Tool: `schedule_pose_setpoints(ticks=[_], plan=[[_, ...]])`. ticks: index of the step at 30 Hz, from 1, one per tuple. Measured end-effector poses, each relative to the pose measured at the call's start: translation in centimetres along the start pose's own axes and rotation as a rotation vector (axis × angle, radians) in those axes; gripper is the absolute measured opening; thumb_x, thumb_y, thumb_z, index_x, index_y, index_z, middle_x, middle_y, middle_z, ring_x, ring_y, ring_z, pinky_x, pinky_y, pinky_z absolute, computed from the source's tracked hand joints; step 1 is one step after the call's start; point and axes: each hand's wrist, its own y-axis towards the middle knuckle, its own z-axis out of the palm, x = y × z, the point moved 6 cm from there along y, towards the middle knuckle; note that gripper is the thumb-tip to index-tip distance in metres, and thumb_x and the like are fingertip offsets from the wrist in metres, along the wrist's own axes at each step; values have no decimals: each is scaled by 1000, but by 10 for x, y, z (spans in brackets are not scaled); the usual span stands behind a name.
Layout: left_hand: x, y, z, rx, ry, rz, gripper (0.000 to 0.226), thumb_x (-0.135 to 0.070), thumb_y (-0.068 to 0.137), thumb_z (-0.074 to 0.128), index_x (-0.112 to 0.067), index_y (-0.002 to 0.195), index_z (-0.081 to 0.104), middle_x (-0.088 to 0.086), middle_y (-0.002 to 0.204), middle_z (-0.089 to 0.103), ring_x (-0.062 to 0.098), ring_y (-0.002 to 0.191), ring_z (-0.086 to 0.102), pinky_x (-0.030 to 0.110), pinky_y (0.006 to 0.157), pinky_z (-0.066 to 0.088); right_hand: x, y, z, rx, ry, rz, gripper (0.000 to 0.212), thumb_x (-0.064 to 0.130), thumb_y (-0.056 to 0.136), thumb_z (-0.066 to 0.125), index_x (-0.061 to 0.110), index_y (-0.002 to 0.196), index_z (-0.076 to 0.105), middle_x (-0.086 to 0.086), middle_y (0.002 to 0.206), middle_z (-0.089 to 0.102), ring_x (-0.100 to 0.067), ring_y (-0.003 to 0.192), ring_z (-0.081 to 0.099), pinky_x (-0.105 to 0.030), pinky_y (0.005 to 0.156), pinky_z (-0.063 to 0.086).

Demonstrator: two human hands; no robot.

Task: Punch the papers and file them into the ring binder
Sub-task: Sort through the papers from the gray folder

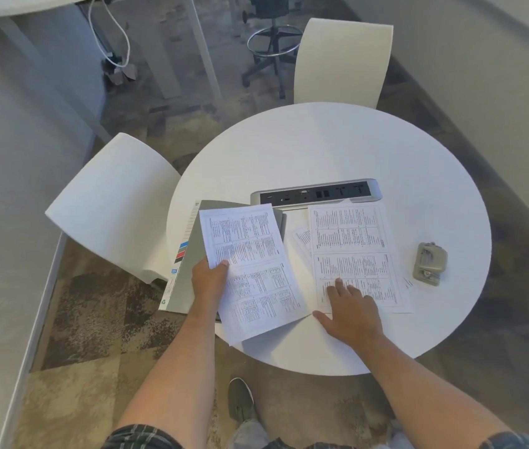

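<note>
Left hand [209,277] pinches 1 printed sheet [253,270] above the binder [188,254] at the table's [337,150] left edge. Right hand [350,311], fingers spread, presses the paper stack [354,251]; punch [429,263] lies near the right edge.

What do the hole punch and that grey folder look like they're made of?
Hole punch: probably metal, dull grey with a soft sheen and a cast-looking body. Grey folder: likely matt card or board, flat and thin, with a printed spine label; plastic can't be ruled out.

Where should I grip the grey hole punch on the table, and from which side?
Grip the hole punch across its two long sides, coming from above. It lies flat and free at the table's right side, with nothing touching it, so fingers can probably close around its narrow width.
</note>
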Motion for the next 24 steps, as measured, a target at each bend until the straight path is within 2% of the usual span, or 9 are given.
schedule_pose_setpoints(ticks=[2,7,9,12,14,16,18,21,24], plan=[[-2,-5,-1,-1,26,11,30,-10,96,58,-16,125,68,-2,109,68,24,103,64,36,87,49,0,0,-1,31,-20,-29,70,63,97,42,15,148,40,-12,163,33,-33,139,47,-46,98,48],[-4,-17,-6,-2,57,24,28,-11,97,58,-18,121,69,-1,108,68,24,99,65,35,83,49,10,4,-9,78,-74,-44,56,45,102,41,11,146,39,-23,159,36,-36,125,56,-42,91,50],[-3,-21,-7,0,64,28,27,-12,96,58,-18,120,69,-2,106,69,24,99,66,36,83,51,13,7,-12,84,-84,-67,46,35,102,43,10,141,43,-27,150,45,-36,114,62,-40,83,51],[0,-26,-7,-1,82,18,16,-14,95,59,-22,107,67,-8,96,68,24,97,67,37,82,52,14,9,-17,72,-71,-79,35,18,99,43,11,134,46,-20,131,59,-32,98,65,-35,67,43],[0,-30,-6,4,93,25,14,-13,96,58,-22,103,65,-12,91,66,22,92,65,34,80,50,12,12,-20,82,-78,-83,48,9,97,43,14,144,37,-16,123,60,-32,93,66,-34,63,40],[-2,-34,-7,-1,99,32,13,-12,96,58,-22,100,65,-14,88,65,19,88,64,31,78,48,12,14,-23,105,-90,-124,70,5,96,42,24,159,18,-17,124,59,-32,95,66,-35,65,44],[-3,-38,-7,1,102,42,13,-11,96,58,-23,97,64,-14,87,64,15,84,62,28,70,47,11,13,-27,135,-75,-167,79,6,98,38,39,161,5,-19,130,56,-33,103,65,-38,74,50],[-5,-43,-7,14,111,61,15,-11,96,57,-24,96,64,-13,87,64,11,81,61,23,65,44,4,12,-27,171,-11,-169,65,9,100,33,38,157,23,-15,132,56,-33,112,62,-41,86,52],[-5,-47,-7,19,109,65,17,-10,96,57,-24,90,65,-12,87,65,11,82,62,23,64,45,-4,11,-30,165,120,-123,49,13,97,34,23,145,37,-10,116,62,-33,101,63,-41,81,52]])
